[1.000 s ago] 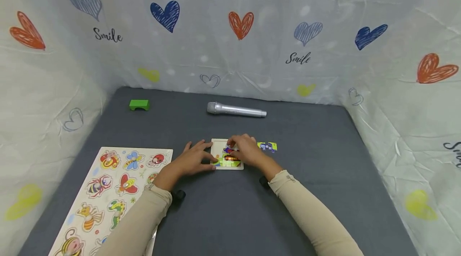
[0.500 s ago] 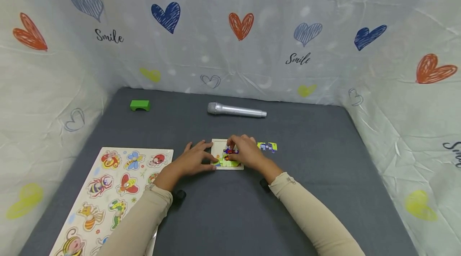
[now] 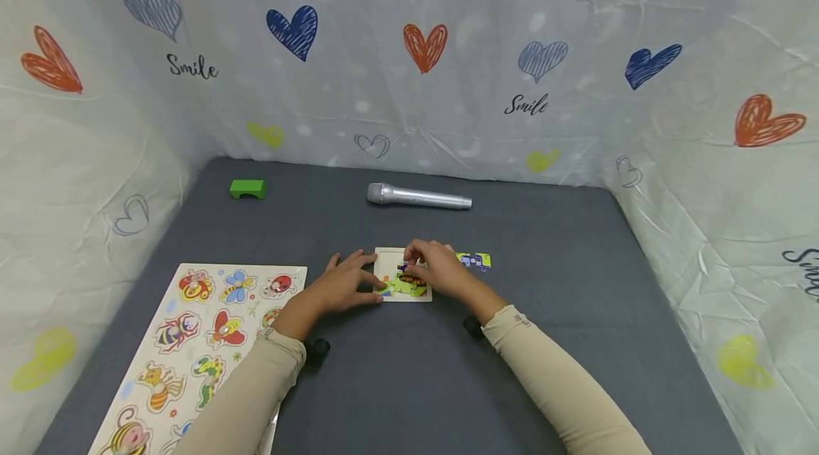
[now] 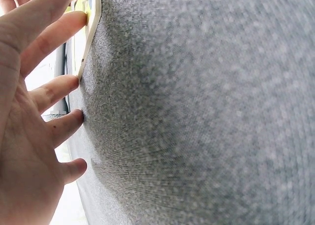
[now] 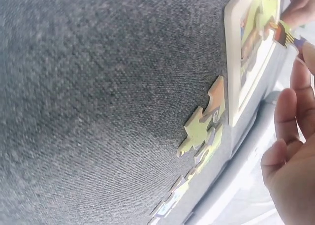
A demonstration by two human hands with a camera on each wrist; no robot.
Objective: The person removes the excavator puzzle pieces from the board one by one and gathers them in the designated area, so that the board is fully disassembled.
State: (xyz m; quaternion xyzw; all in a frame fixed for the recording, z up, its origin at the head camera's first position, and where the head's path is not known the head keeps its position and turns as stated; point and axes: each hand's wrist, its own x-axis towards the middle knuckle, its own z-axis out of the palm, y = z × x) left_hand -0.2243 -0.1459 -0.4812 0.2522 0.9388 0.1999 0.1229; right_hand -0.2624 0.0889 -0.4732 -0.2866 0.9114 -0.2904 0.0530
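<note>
A small wooden jigsaw tray (image 3: 389, 260) lies flat on the table, its lower part filled with bright pieces. With fingers spread, my left hand (image 3: 342, 284) touches the tray's left edge; the left wrist view has fingertips (image 4: 81, 19) against that edge. My right hand (image 3: 443, 271) is over the tray's right side and pinches a puzzle piece (image 5: 283, 35) between thumb and finger. That dark, red and yellow piece is tilted above the tray in the right wrist view. Loose puzzle pieces (image 5: 198, 130) lie just right of the tray, partly hidden by my right hand in the head view.
A large insect peg board (image 3: 249, 341) lies at the left, partly under my left sleeve. A silver microphone (image 3: 422, 197) lies behind the tray. The green arch block (image 3: 247, 189) stands at the back left. Cloth walls (image 3: 358, 85) with printed hearts enclose the grey table.
My right hand still holds the puzzle piece over the tray; its fingers and the piece have shifted slightly, and the piece's tilt differs. My left hand has stayed at the tray's edge.
</note>
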